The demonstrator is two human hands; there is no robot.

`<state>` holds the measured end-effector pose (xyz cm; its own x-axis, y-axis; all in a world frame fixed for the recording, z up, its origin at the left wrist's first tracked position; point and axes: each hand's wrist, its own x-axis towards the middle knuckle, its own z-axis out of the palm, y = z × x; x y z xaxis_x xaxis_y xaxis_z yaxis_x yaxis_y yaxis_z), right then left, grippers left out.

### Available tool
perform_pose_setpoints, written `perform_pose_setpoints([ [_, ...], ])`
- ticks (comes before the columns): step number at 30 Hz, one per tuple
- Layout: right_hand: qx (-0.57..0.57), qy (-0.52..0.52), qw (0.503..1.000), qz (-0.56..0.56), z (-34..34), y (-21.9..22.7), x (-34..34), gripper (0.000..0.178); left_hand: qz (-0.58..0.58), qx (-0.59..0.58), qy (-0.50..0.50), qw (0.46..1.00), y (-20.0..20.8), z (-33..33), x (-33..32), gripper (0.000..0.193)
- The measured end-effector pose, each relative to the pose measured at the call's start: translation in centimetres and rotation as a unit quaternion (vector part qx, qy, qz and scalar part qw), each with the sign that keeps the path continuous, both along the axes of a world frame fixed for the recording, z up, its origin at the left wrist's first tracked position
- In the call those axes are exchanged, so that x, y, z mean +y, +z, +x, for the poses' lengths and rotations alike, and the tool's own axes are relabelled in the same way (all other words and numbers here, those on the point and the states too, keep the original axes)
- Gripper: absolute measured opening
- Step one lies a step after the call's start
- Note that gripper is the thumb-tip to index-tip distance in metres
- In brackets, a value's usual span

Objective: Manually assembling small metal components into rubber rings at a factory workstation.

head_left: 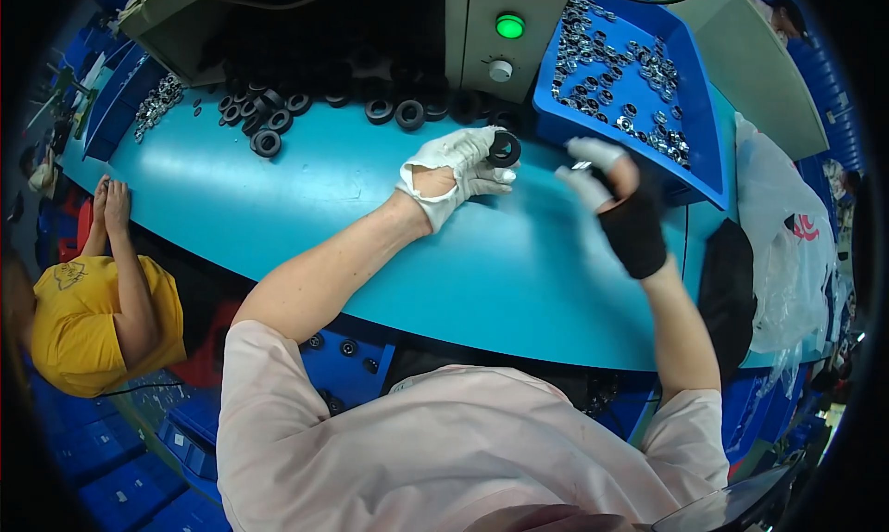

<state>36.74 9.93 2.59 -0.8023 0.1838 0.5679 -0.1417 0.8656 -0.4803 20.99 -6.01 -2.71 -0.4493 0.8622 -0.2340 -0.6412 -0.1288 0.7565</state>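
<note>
My left hand (pixel 456 169), in a white glove with a hole at its back, grips a black rubber ring (pixel 505 149) above the turquoise table (pixel 444 282). To its right, my right hand (pixel 607 182) wears a black wrist cover and white fingertip covers. Between its thumb and fingers is a small shiny metal ring (pixel 582 165), partly hidden and blurred by motion. The two hands are apart. Just beyond my right hand stands a blue bin (pixel 630 129) holding many shiny metal rings.
Several black rubber rings (pixel 269 143) lie along the table's far side, below a grey machine with a lit green button (pixel 509 26). Another bin (pixel 116 106) with metal parts is far left. A clear plastic bag (pixel 787 245) hangs at right. A person in yellow (pixel 102 319) sits at left.
</note>
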Motion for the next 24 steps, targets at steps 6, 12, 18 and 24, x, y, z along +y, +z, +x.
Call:
perform_pose_setpoints([
  [6, -0.175, -0.025, 0.983, 0.046, -0.1, -4.2, 0.0, 0.031, 0.017, 0.036, -0.024, 0.999, 0.4, 0.0, 0.2, 0.041],
  [12, -0.180, -0.019, 0.981, -0.067, -0.3, -3.6, 0.7, 0.043, 0.007, 0.043, -0.021, 0.999, 0.5, -0.3, 0.5, 0.041],
  [18, -0.114, -0.009, 0.993, -0.029, -0.2, -4.1, 0.8, 0.041, 0.009, 0.014, -0.018, 1.000, 0.2, -0.2, 0.0, 0.038],
  [24, -0.149, -0.042, 0.987, -0.036, 0.3, -4.6, 0.2, 0.030, -0.005, -0.030, -0.017, 0.999, 0.3, 0.0, 0.2, 0.035],
])
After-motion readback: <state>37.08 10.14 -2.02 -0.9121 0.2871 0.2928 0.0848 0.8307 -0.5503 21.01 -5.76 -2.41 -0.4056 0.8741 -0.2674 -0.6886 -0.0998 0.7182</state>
